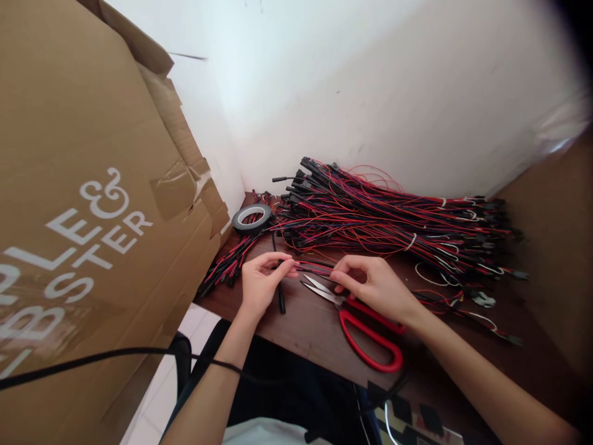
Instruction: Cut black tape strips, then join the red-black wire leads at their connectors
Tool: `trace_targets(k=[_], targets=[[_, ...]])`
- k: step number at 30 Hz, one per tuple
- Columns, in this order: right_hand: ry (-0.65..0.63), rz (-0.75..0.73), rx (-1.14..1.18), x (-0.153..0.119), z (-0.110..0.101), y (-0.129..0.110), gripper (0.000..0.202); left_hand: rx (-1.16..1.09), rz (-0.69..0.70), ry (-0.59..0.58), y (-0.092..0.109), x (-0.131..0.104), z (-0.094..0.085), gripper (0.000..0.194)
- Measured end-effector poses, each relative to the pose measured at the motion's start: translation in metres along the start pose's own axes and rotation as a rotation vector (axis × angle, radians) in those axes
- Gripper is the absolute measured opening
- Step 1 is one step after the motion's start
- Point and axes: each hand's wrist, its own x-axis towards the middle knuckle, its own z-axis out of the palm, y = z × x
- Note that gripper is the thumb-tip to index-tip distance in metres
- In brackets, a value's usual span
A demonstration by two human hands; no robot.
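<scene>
Between my two hands stretches a thin wire bundle (314, 267) with red and dark strands. My left hand (267, 277) pinches its left part, and a black connector end (281, 300) hangs below those fingers. With thumb and fingertips, my right hand (370, 284) grips the bundle farther right. Red-handled scissors (370, 334) lie on the table under my right hand, blades partly apart and pointing left. A roll of black tape (251, 218) rests on wires behind my left hand.
A large pile of red and black wire harnesses (370, 213) lies along the white wall (393, 93). To the left stands a tall cardboard box (106, 111). More black-ended wires (231, 259) lie at the left of the brown table (301, 334). A black cable (115, 353) crosses my left forearm.
</scene>
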Motion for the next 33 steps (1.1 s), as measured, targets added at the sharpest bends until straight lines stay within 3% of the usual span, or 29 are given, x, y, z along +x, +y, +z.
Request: trace_targets(k=[11,15,19,25,33], targets=[[-0.076,-0.006,-0.066,0.003,-0.01,0.005,0.029,0.015,-0.015,0.015,0.0,0.0,0.0,0.03],[0.006,0.018,-0.085,0.004,-0.016,0.009,0.03,0.061,0.009,-0.03,-0.006,0.001,-0.002,0.028],[0.072,0.051,-0.037,0.005,-0.019,0.013,0.027,0.307,0.138,-0.139,-0.01,-0.001,-0.004,0.022],[0.01,0.052,0.07,0.005,-0.018,0.012,0.024,0.58,0.396,-0.233,-0.006,-0.002,-0.006,0.023],[0.005,0.054,0.205,0.005,-0.017,0.009,0.03,0.564,0.326,-0.246,-0.009,0.0,-0.007,0.013]])
